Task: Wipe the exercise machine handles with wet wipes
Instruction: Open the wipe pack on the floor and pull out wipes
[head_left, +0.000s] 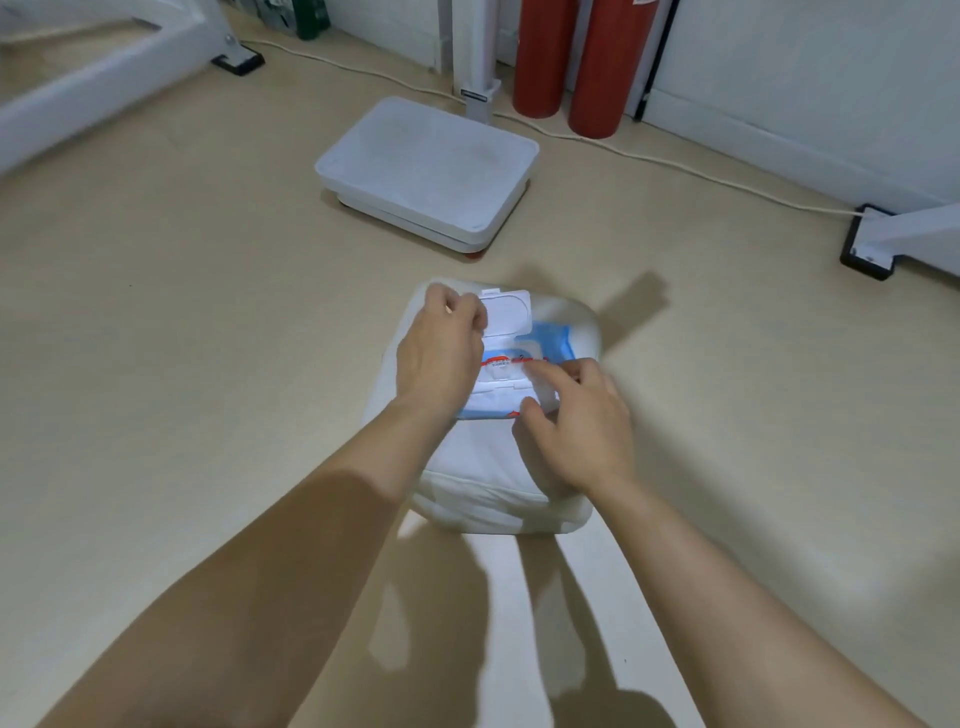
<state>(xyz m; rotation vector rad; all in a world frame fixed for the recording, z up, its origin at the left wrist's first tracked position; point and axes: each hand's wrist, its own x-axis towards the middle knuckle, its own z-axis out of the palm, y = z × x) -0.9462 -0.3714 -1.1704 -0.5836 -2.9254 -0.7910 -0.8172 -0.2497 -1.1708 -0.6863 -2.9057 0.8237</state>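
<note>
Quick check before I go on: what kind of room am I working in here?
Probably a home gym or workout room: a white machine frame with black feet, two red padded rollers against the wall, and a white scale-like platform on the bare floor.

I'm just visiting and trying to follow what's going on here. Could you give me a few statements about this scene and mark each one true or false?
1. The flip lid of the wet wipes pack is closed. False: it stands open, held back by the left hand.
2. The pack rests on a white cushion on the floor. True.
3. The right hand holds a wipe already pulled clear of the pack. False: its fingers are at the pack's opening, and no loose wipe shows.
4. Two red cylinders stand by the far wall. True.
5. A white scale-like platform lies beyond the cushion. True.
</note>
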